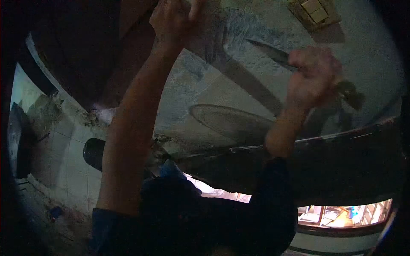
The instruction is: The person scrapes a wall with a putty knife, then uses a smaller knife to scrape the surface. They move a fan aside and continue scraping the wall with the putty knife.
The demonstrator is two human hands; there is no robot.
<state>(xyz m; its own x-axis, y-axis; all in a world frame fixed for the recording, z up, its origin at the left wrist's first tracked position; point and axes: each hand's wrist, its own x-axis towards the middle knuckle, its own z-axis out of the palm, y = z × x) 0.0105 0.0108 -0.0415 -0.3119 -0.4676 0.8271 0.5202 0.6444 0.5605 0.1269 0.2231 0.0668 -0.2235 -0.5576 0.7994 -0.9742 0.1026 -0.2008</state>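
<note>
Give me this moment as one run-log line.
Right hand: gripping blade | Left hand: at top edge, contact unclear | Wall: patchy | Switch plate: upper right | Blade-to-wall contact: cannot tell

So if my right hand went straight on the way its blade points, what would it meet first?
Likely the rough, streaked patch of wall, just ahead of the blade in your right hand; your left hand lies farther along roughly that line. The gap between blade and wall is hard to judge.
</note>
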